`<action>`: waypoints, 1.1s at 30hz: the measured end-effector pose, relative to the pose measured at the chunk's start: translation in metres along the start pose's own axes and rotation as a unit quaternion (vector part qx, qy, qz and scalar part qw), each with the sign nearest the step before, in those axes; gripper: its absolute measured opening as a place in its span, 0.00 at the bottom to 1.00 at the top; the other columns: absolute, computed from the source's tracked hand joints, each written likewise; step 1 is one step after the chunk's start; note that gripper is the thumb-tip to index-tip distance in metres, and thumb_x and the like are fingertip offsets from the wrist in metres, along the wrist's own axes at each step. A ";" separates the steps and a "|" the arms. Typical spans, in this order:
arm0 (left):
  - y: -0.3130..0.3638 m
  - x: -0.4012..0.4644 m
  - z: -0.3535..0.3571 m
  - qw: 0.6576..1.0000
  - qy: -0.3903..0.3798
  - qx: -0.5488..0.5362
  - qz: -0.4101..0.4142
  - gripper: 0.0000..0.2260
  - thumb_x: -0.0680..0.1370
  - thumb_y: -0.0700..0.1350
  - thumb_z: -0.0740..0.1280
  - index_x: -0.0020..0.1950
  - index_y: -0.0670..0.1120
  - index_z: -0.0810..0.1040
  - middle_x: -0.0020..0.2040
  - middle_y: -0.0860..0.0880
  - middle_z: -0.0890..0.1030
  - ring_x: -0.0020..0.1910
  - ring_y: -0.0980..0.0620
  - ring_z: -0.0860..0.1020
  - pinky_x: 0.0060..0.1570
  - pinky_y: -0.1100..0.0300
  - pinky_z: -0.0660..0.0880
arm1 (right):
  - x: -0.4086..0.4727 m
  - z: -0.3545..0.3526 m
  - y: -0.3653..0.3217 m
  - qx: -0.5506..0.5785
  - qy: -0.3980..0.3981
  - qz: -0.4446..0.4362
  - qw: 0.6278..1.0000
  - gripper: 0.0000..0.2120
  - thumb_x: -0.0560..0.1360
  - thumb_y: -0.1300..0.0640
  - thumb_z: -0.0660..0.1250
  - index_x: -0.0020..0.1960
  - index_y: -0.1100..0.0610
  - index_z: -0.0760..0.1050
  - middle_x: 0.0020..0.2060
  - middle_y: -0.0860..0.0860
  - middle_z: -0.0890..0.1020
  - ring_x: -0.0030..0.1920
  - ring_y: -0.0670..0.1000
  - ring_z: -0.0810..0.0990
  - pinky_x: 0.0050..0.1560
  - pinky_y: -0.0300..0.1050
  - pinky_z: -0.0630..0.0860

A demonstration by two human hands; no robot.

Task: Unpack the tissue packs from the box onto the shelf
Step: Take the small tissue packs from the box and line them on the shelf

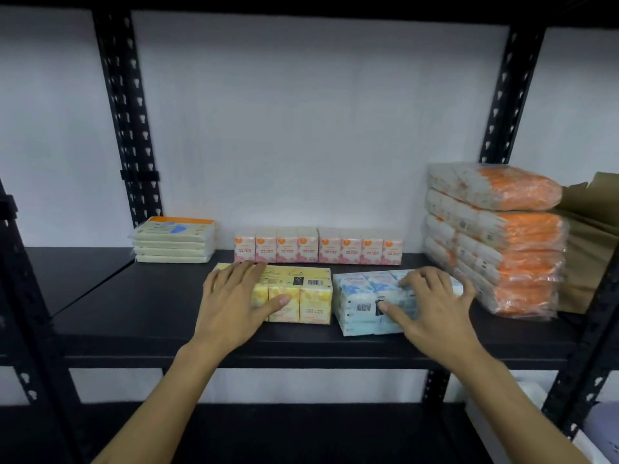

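Observation:
On the black shelf a yellow tissue pack lies at the front middle, and my left hand rests on its left part with fingers spread and nearly straight. Just to its right lies a blue and white tissue pack; my right hand lies on top of it, fingers spread. Behind them stands a row of pink tissue packs. The box is out of view.
A stack of cream packs sits at the back left. A tall stack of orange and white packs fills the right side, with brown paper behind it. Black uprights frame the bay. A lower shelf runs below.

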State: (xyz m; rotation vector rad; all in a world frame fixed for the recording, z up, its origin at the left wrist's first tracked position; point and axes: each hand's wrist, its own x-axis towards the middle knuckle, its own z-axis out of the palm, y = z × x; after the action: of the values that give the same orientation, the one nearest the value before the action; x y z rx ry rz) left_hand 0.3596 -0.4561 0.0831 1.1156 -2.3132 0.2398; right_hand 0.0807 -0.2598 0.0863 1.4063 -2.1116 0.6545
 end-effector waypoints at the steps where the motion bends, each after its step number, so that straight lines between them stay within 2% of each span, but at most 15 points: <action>1: 0.000 -0.001 -0.001 1.000 -0.002 -0.001 0.000 0.45 0.72 0.79 0.41 0.79 0.54 0.66 0.78 0.51 0.69 0.77 0.49 0.64 0.77 0.46 0.56 | 0.010 -0.006 0.004 0.015 -0.053 -0.002 0.998 0.30 0.73 0.27 0.58 0.67 0.44 0.69 0.67 0.45 0.70 0.72 0.49 0.66 0.74 0.60 0.46; 3: 0.003 -0.005 -0.001 1.000 0.007 -0.002 -0.006 0.43 0.74 0.78 0.42 0.79 0.55 0.67 0.78 0.49 0.69 0.77 0.47 0.65 0.77 0.44 0.56 | 0.023 -0.008 0.010 0.037 -0.160 -0.004 0.986 0.40 0.70 0.23 0.57 0.77 0.39 0.57 0.78 0.43 0.59 0.79 0.46 0.55 0.77 0.60 0.39; 4: 0.005 -0.010 -0.001 1.000 0.018 0.001 -0.009 0.42 0.75 0.78 0.43 0.79 0.55 0.67 0.78 0.48 0.68 0.78 0.46 0.64 0.78 0.43 0.56 | 0.026 -0.005 0.011 0.034 -0.192 -0.006 0.981 0.44 0.68 0.19 0.51 0.79 0.38 0.54 0.80 0.42 0.57 0.80 0.46 0.53 0.77 0.61 0.40; 6: 0.011 -0.027 0.002 0.999 0.040 -0.006 -0.014 0.37 0.78 0.75 0.46 0.82 0.56 0.60 0.82 0.45 0.59 0.81 0.45 0.56 0.79 0.43 0.50 | 0.027 0.004 0.012 0.020 -0.184 -0.010 0.983 0.51 0.62 0.15 0.36 0.78 0.37 0.56 0.79 0.42 0.59 0.80 0.46 0.54 0.77 0.61 0.45; 7: 0.014 -0.038 0.005 0.999 0.046 -0.016 -0.012 0.36 0.79 0.73 0.48 0.83 0.57 0.54 0.84 0.45 0.50 0.83 0.45 0.49 0.80 0.44 0.47 | 0.025 0.010 0.012 0.009 -0.157 -0.009 0.987 0.52 0.61 0.16 0.32 0.78 0.37 0.59 0.79 0.43 0.62 0.79 0.47 0.56 0.77 0.61 0.47; 9: 0.022 -0.061 0.012 0.998 0.042 -0.041 0.000 0.35 0.81 0.69 0.48 0.83 0.57 0.42 0.83 0.47 0.37 0.82 0.46 0.37 0.80 0.43 0.41 | 0.022 0.022 0.009 -0.013 -0.092 -0.010 0.996 0.48 0.67 0.19 0.33 0.75 0.40 0.66 0.75 0.46 0.69 0.76 0.51 0.64 0.74 0.63 0.53; 10: 0.025 -0.071 0.016 0.998 0.032 -0.045 0.003 0.34 0.82 0.68 0.48 0.83 0.57 0.38 0.82 0.47 0.33 0.81 0.46 0.34 0.80 0.43 0.41 | 0.021 0.028 0.007 -0.023 -0.068 -0.008 0.997 0.45 0.70 0.21 0.36 0.73 0.43 0.70 0.73 0.48 0.73 0.74 0.54 0.68 0.72 0.65 0.57; 13: 0.026 -0.084 0.024 0.999 0.021 -0.036 -0.004 0.32 0.83 0.65 0.46 0.82 0.56 0.36 0.82 0.48 0.31 0.81 0.47 0.33 0.79 0.40 0.44 | 0.014 0.038 0.001 -0.049 -0.014 0.000 0.999 0.36 0.76 0.28 0.46 0.69 0.48 0.76 0.67 0.53 0.78 0.69 0.58 0.74 0.68 0.67 0.62; 16: 0.028 -0.082 0.025 0.999 0.022 -0.034 -0.014 0.32 0.83 0.65 0.46 0.82 0.56 0.36 0.82 0.49 0.31 0.81 0.47 0.33 0.79 0.40 0.44 | -0.001 0.042 -0.005 -0.057 0.051 0.001 0.997 0.32 0.78 0.32 0.51 0.71 0.50 0.75 0.71 0.55 0.75 0.72 0.61 0.71 0.70 0.67 0.58; 19: 0.031 -0.082 0.025 0.999 0.029 -0.039 -0.015 0.32 0.83 0.65 0.46 0.83 0.55 0.38 0.82 0.48 0.33 0.81 0.47 0.34 0.79 0.40 0.45 | -0.018 0.039 -0.008 -0.045 0.088 -0.015 0.995 0.31 0.79 0.36 0.54 0.77 0.50 0.67 0.78 0.54 0.66 0.78 0.61 0.62 0.74 0.67 0.51; 21: 0.031 -0.082 0.025 0.998 0.033 -0.045 -0.017 0.32 0.83 0.64 0.47 0.83 0.55 0.39 0.83 0.48 0.34 0.82 0.47 0.35 0.79 0.41 0.46 | -0.034 0.041 -0.010 -0.034 0.069 -0.018 0.997 0.32 0.80 0.37 0.53 0.81 0.49 0.58 0.81 0.52 0.56 0.81 0.59 0.53 0.77 0.66 0.47; 24: 0.030 -0.082 0.025 0.997 0.042 -0.062 -0.016 0.31 0.84 0.62 0.49 0.83 0.56 0.42 0.83 0.49 0.37 0.82 0.47 0.39 0.79 0.42 0.47 | -0.063 0.054 -0.009 -0.026 0.031 -0.019 0.999 0.31 0.82 0.39 0.48 0.82 0.49 0.54 0.82 0.50 0.50 0.82 0.57 0.48 0.75 0.70 0.55; 27: 0.030 -0.079 0.017 0.995 0.072 -0.069 -0.011 0.28 0.84 0.61 0.52 0.83 0.57 0.53 0.84 0.47 0.49 0.83 0.47 0.48 0.80 0.45 0.50 | -0.068 0.056 -0.008 -0.006 0.024 -0.011 1.000 0.29 0.82 0.39 0.47 0.81 0.47 0.56 0.82 0.49 0.52 0.82 0.55 0.49 0.74 0.66 0.54; 30: 0.030 -0.058 -0.004 0.987 0.131 -0.088 -0.018 0.23 0.83 0.58 0.58 0.76 0.52 0.70 0.76 0.44 0.69 0.74 0.43 0.68 0.72 0.44 0.65 | -0.047 0.040 -0.011 0.040 0.085 0.001 0.996 0.26 0.82 0.41 0.52 0.76 0.50 0.67 0.78 0.50 0.65 0.79 0.52 0.59 0.74 0.60 0.53; 33: 0.034 -0.019 -0.025 0.983 0.155 -0.093 -0.036 0.20 0.83 0.58 0.59 0.70 0.50 0.76 0.73 0.44 0.70 0.70 0.43 0.69 0.68 0.43 0.69 | -0.006 0.019 -0.012 0.054 0.149 0.006 0.987 0.21 0.80 0.45 0.56 0.65 0.55 0.76 0.67 0.52 0.76 0.69 0.54 0.71 0.70 0.57 0.58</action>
State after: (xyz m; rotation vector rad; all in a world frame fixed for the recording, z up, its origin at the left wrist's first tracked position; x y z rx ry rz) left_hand 0.3528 -0.4121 0.0962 0.9903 -1.9729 0.1532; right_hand 0.0911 -0.2722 0.0690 1.2634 -1.8750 0.9348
